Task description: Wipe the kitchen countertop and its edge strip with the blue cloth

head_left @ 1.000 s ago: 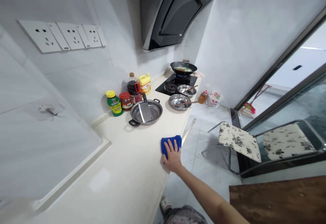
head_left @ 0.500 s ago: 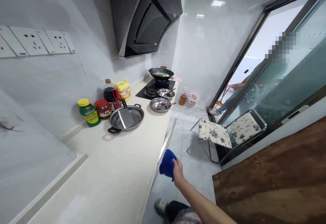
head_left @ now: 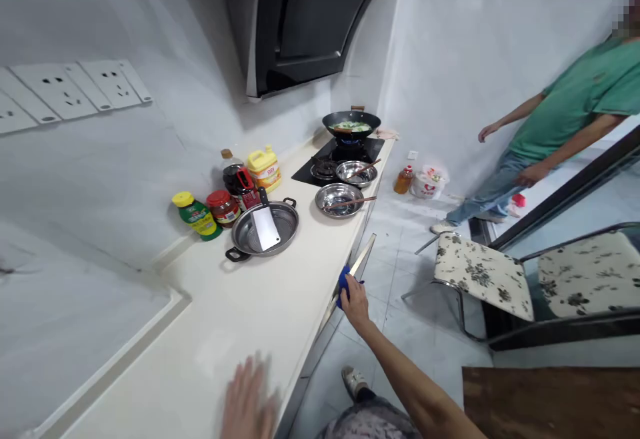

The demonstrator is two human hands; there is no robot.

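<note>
My right hand (head_left: 356,300) is closed on a blue cloth (head_left: 343,286), pressed to the top edge of an open cabinet door or drawer front (head_left: 363,255) below the counter. Part of the cloth is hidden behind the fingers. At the bottom of the view my left hand (head_left: 247,402) is over the near counter (head_left: 225,319), fingers stretched out, slightly blurred and holding nothing. I cannot tell whether it touches the surface. Farther up the counter, a cleaver (head_left: 266,227) lies in a two-handled steel pan (head_left: 290,220).
Beyond are two steel bowls (head_left: 340,192) with chopsticks, and a wok (head_left: 373,121) of food on the lit hob (head_left: 305,171). Bottles and a jar (head_left: 223,210) line the wall. A patterned chair (head_left: 480,272) stands right; a person in green (head_left: 565,106) is by the doorway.
My right hand has brought the cloth onto the door or drawer edge. My left hand has come into view over the counter. The other person has stepped through the doorway.
</note>
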